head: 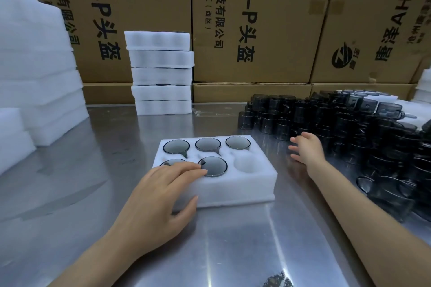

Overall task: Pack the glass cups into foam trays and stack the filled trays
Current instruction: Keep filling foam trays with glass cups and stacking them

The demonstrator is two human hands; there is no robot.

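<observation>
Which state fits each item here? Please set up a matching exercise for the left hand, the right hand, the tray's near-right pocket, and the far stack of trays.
Things:
1. left hand
2. right hand
3. near-right pocket of the foam tray
4. stack of trays

States:
A. empty, no cup in it
B. open, fingers spread, reaching toward the pile of dark cups
C. standing at the back of the table, in front of the cardboard boxes
D. resting on the tray's near-left corner, fingers over a cup

Pairs: 1-D, 2-B, 3-A, 4-C
</observation>
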